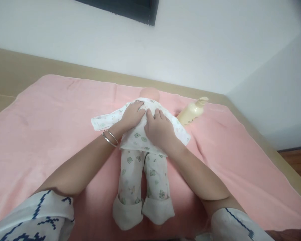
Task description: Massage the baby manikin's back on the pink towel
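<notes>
A baby doll point(149, 93) lies stretched out on a pink blanket point(65, 110), its head at the far end. It wears a white printed shirt point(134, 140) and matching trousers point(130, 174) with turned-up cuffs. My left hand point(133, 115) rests flat on the upper left of the shirt, fingers reaching to the collar. Beside it, my right hand point(160, 129) lies on the right of the shirt with its fingers extended and slightly bent. Both hands press on the cloth without gripping anything. The doll's face does not show, and its hands are hidden in the sleeves.
A cream pump bottle point(192, 112) lies tilted on the blanket, just beyond the doll's right-hand sleeve. The blanket covers a wooden surface point(12, 68) that meets a white wall point(195, 43). A dark-framed panel point(130, 8) is set in the wall above.
</notes>
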